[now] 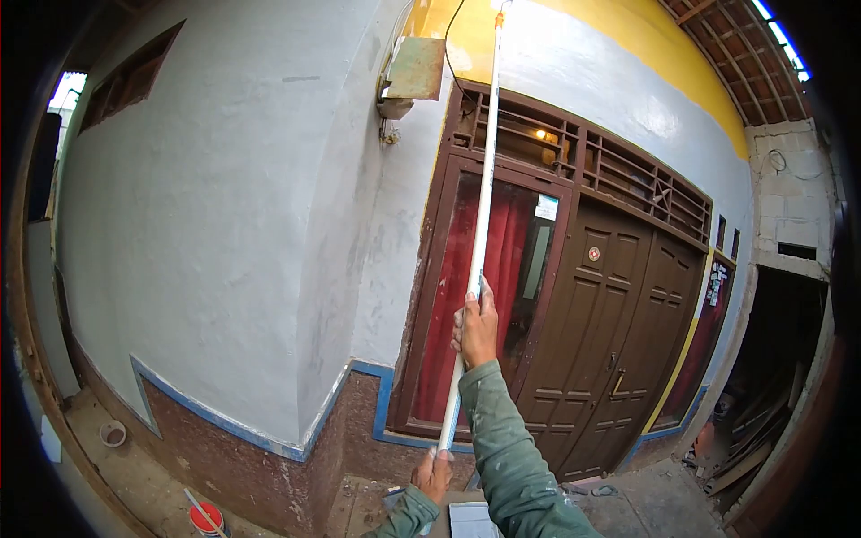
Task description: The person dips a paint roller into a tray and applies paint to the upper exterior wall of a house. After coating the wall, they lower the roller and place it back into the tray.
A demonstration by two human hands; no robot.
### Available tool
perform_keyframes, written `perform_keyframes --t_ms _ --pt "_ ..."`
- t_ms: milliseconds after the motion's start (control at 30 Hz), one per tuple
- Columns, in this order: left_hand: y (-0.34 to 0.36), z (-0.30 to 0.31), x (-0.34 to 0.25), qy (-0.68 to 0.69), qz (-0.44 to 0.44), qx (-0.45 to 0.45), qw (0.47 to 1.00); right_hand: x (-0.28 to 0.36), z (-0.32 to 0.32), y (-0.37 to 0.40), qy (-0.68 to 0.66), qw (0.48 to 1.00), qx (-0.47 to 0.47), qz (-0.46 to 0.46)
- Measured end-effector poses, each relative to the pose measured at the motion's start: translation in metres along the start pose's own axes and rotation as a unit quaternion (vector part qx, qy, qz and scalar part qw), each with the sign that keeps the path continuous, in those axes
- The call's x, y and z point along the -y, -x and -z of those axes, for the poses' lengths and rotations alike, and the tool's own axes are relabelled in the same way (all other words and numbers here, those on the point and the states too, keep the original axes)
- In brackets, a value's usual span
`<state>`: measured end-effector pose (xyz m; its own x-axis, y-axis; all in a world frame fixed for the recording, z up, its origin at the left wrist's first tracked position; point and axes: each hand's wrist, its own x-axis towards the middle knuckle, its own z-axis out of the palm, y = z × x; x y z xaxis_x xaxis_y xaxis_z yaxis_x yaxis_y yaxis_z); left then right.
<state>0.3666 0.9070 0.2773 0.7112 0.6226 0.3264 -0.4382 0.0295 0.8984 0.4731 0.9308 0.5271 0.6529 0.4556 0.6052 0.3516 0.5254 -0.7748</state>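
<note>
A long white pole (485,179) rises from the bottom centre to the top edge, slightly tilted. My right hand (477,327) is wrapped round its middle, in front of the red-curtained window (448,269). Lower down, my left hand (433,475) grips the pole near its bottom end. The pole's top reaches the yellow band (574,27) of the wall above the door; what is fixed to its tip is too small to make out. Grey-white paint covers the wall (619,85) below that band.
Brown double doors (596,332) stand to the right of the window. A rusty metal box (416,67) and a dark cable hang near the wall corner. On the floor at lower left are a red bucket (206,517) and a small pot (113,434). A tray (473,520) lies below my hands.
</note>
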Motion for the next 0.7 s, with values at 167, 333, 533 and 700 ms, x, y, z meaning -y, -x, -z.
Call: perform_keyframes --t_ms 167,333,533,700 --pt "0.003 0.0 -0.016 0.008 0.033 0.009 0.999 0.001 -0.002 -0.004 0.0 1.0 0.0 0.003" --pt "0.011 0.01 0.026 -0.003 0.04 -0.002 0.999 -0.025 0.003 0.015 0.012 1.0 -0.005 -0.017" --pt "0.024 0.024 0.126 0.116 0.114 -0.026 0.986 -0.055 0.011 0.058 0.021 0.998 -0.021 -0.047" --pt "0.043 0.021 0.111 0.113 0.052 -0.068 0.99 -0.058 0.01 0.065 0.026 0.998 -0.023 -0.05"
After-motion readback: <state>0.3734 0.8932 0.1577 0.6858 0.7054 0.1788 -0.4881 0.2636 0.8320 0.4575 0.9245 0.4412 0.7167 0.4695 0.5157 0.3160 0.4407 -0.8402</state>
